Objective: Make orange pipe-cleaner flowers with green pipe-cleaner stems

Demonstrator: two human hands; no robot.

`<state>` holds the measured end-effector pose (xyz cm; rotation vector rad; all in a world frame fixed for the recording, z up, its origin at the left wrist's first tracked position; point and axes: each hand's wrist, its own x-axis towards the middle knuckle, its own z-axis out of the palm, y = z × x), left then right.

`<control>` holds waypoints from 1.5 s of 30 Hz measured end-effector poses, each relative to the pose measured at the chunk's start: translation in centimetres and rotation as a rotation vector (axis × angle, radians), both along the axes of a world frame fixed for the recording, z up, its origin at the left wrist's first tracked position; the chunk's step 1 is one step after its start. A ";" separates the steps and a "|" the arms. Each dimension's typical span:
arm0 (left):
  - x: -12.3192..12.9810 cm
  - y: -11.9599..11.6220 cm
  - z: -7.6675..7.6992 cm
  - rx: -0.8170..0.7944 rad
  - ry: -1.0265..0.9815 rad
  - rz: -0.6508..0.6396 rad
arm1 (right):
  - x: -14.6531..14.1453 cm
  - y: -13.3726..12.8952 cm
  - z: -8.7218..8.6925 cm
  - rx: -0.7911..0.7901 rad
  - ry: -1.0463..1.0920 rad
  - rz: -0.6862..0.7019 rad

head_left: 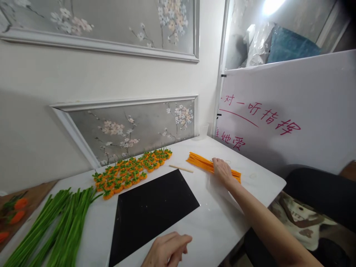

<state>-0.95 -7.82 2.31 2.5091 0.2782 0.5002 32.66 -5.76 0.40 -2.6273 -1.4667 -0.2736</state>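
Note:
My right hand [222, 171] reaches to the far right of the table, its fingers curled down onto a bundle of orange pipe cleaners [200, 161]. The fingertips are partly hidden, and stems stick out on both sides of the hand. Near the front edge, my left hand [168, 249] hovers by the lower right of a black mat [152, 211], fingers loosely bent and a little apart, nothing visible in them. Behind the mat stand rows of small orange pipe-cleaner pieces with green tops [128, 172]. A thin wooden stick [180, 168] lies between them and the orange bundle.
Long green pipe cleaners [63, 222] lie on the white table [217, 226] at left. Beside it, a brown surface [8, 207] holds several orange and green pieces. A wall stands behind, a white board with red writing [258, 107] at right, and a black chair [319, 189] near the table's corner.

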 end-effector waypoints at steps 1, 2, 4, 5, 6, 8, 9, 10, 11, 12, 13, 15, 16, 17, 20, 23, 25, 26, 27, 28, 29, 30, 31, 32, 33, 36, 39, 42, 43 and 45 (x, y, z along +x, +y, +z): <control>0.2 -0.1 0.0 -0.008 0.001 -0.002 | 0.0 0.0 0.0 0.007 0.010 -0.002; 0.4 -0.1 0.1 -0.018 0.001 0.001 | 0.0 0.0 0.0 0.014 0.021 -0.004; 0.7 -0.2 0.0 -0.041 0.002 0.012 | 0.2 -0.1 0.0 0.029 0.051 -0.005; 0.8 -0.2 0.0 -0.058 0.001 0.020 | 0.3 -0.1 0.0 0.037 0.069 -0.004; 0.9 -0.2 -0.1 -0.078 0.002 0.027 | 0.4 -0.1 0.0 0.045 0.090 -0.001; 1.1 -0.2 -0.3 -0.118 0.004 0.036 | 0.8 -0.1 0.2 0.058 0.132 0.012; 1.2 -0.2 -0.3 -0.130 0.006 0.039 | 1.0 -0.1 0.3 0.065 0.153 0.018; 1.2 -0.2 -0.4 -0.136 0.008 0.042 | 1.1 -0.1 0.4 0.072 0.173 0.024; 1.3 -0.2 -0.4 -0.136 0.008 0.041 | 1.3 -0.1 0.5 0.077 0.191 0.028; 1.4 -0.2 -0.3 -0.132 0.004 0.037 | 1.4 0.0 0.6 0.083 0.209 0.029; 1.4 -0.2 -0.3 -0.130 -0.003 0.033 | 1.4 0.0 0.8 0.088 0.225 0.027; 1.4 -0.3 -0.2 -0.133 -0.015 0.028 | 1.5 0.0 1.0 0.103 0.255 0.017; 1.4 -0.3 -0.1 -0.138 -0.016 0.030 | 1.5 0.0 1.1 0.114 0.269 0.012; 1.4 -0.2 0.0 -0.147 -0.012 0.036 | 1.5 0.0 1.3 0.128 0.283 0.009; 1.5 -0.1 0.4 -0.192 0.018 0.073 | 1.5 -0.1 1.8 0.181 0.323 0.018; 2.2 0.1 1.1 -0.327 0.036 0.189 | 0.9 -0.6 2.6 0.233 0.354 0.072; 3.3 0.4 1.6 -0.542 -0.023 0.306 | -0.4 -1.2 3.1 0.265 0.370 0.154; 3.9 0.5 1.8 -0.678 -0.073 0.376 | -1.3 -1.6 3.3 0.285 0.378 0.207; 4.6 0.7 2.0 -0.823 -0.140 0.437 | -2.4 -2.1 3.4 0.305 0.388 0.265; 5.4 0.9 2.1 -0.964 -0.212 0.484 | -3.6 -2.6 3.4 0.322 0.398 0.328; 6.1 1.1 2.2 -1.080 -0.292 0.510 | -4.9 -3.1 3.4 0.338 0.410 0.383; 6.7 1.3 2.2 -1.177 -0.362 0.505 | -6.1 -3.6 3.3 0.355 0.422 0.435; 7.2 1.6 2.2 -1.252 -0.417 0.501 | -7.3 -4.1 3.1 0.369 0.431 0.479; 7.7 1.8 2.1 -1.293 -0.468 0.499 | -8.3 -4.5 2.9 0.379 0.442 0.516; 8.0 2.0 2.0 -1.330 -0.490 0.499 | -9.2 -4.8 2.7 0.412 0.456 0.549; 8.4 2.3 1.5 -1.378 -0.489 0.491 | -11.0 -5.4 2.1 0.539 0.562 0.646; 8.5 2.6 1.1 -1.381 -0.501 0.487 | -11.7 -5.6 1.5 0.532 0.609 0.678; 8.7 2.7 0.8 -1.380 -0.502 0.513 | -10.9 -5.2 1.2 0.395 0.450 0.580; 8.7 2.7 0.7 -1.389 -0.478 0.529 | -10.2 -4.8 1.2 0.341 0.360 0.513; 8.5 2.4 0.4 -1.402 -0.388 0.558 | -7.9 -3.9 1.3 0.316 0.264 0.380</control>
